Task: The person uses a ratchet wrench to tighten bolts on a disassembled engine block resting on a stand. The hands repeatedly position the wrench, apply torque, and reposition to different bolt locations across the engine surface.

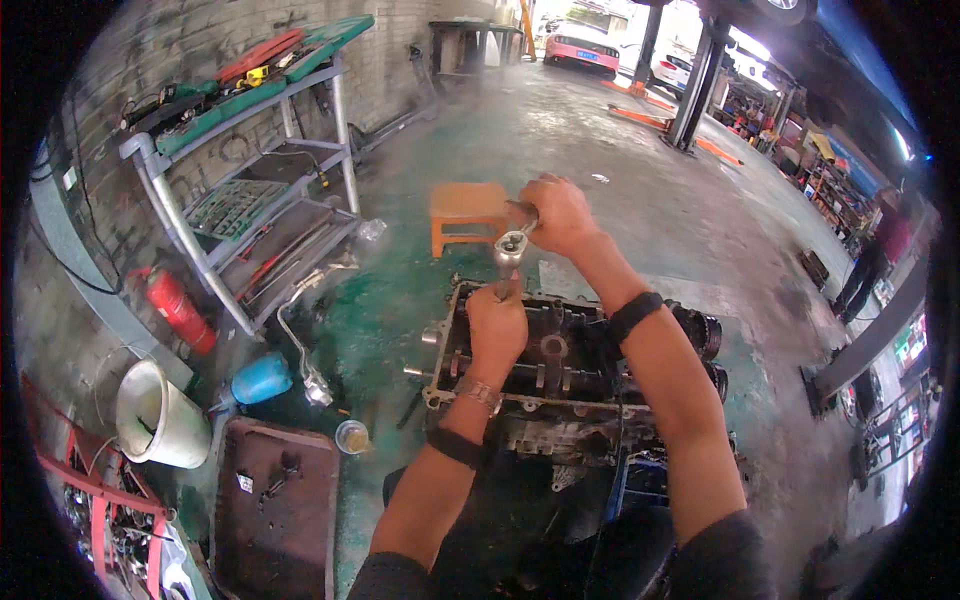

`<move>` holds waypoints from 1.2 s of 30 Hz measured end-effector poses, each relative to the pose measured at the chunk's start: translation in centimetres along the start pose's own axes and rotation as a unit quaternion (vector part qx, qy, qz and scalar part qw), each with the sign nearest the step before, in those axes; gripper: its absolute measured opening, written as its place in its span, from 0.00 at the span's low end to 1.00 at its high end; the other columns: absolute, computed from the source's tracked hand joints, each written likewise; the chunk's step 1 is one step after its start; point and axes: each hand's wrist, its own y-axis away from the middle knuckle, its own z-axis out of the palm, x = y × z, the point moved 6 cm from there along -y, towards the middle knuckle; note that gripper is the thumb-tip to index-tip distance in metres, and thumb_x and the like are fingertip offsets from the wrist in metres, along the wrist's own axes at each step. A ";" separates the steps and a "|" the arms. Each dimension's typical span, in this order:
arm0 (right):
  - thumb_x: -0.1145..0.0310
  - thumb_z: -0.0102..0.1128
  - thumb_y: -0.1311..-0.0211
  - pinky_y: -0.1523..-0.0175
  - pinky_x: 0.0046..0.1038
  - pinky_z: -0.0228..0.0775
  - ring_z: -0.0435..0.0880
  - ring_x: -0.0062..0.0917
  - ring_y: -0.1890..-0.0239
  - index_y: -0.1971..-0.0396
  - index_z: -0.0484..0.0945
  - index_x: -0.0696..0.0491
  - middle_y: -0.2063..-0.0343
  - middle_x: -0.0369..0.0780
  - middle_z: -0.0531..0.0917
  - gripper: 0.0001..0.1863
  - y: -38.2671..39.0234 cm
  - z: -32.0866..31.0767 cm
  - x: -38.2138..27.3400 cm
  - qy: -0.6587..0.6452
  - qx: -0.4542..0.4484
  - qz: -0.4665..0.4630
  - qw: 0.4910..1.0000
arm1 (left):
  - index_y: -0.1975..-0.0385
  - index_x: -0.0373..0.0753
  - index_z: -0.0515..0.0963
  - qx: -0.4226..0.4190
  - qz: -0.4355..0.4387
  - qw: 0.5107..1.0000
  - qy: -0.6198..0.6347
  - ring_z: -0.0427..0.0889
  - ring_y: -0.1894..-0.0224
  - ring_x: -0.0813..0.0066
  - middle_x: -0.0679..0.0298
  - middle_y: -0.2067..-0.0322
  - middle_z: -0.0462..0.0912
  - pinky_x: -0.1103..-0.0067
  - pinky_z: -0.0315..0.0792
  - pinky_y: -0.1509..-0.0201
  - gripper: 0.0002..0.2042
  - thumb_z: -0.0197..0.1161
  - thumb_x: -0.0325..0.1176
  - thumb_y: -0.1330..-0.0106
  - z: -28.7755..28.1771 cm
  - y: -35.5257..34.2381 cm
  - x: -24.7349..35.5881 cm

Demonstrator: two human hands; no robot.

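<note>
Near on my left, a brown tray [300, 545] is lying, its raised rim standing apart from the dark metal engine part [553, 346] (green-stained floor [372, 370] is showing between them). Over that part's far side, my left hand [498, 325] is closing round a ratchet [511, 247], just under its head, and my right hand [562, 215] is gripping the handle, fingers folded over. An orange stool [467, 200] is standing just beyond; past it, wide grey concrete is stretching toward a pink car [582, 50].
</note>
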 end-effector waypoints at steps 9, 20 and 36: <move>0.59 0.65 0.49 0.53 0.41 0.71 0.80 0.40 0.61 0.80 0.81 0.51 0.74 0.43 0.82 0.11 0.5 -1.0 -0.5 0.008 0.005 0.021 1.000 | 0.85 0.28 0.66 0.033 0.034 0.998 -0.030 0.58 0.82 0.64 0.53 0.88 0.66 0.66 0.59 0.75 0.24 0.56 0.40 0.29 0.5 -0.3 -0.7; 0.59 0.66 0.48 0.50 0.41 0.71 0.80 0.43 0.60 0.78 0.82 0.52 0.71 0.48 0.82 0.12 2.0 -2.8 -0.7 0.040 -0.035 0.081 0.995 | 0.86 0.27 0.66 0.040 -0.011 0.998 0.043 0.59 0.85 0.64 0.55 0.90 0.63 0.64 0.58 0.76 0.25 0.54 0.38 0.28 0.5 -0.1 -0.6; 0.57 0.63 0.49 0.48 0.42 0.68 0.81 0.42 0.60 0.80 0.82 0.51 0.73 0.47 0.82 0.12 4.4 -4.7 -0.3 0.090 -0.029 0.162 0.982 | 0.77 0.29 0.75 0.032 -0.014 0.999 0.001 0.70 0.80 0.70 0.58 0.84 0.76 0.67 0.66 0.73 0.20 0.59 0.42 0.31 0.6 -0.4 -1.9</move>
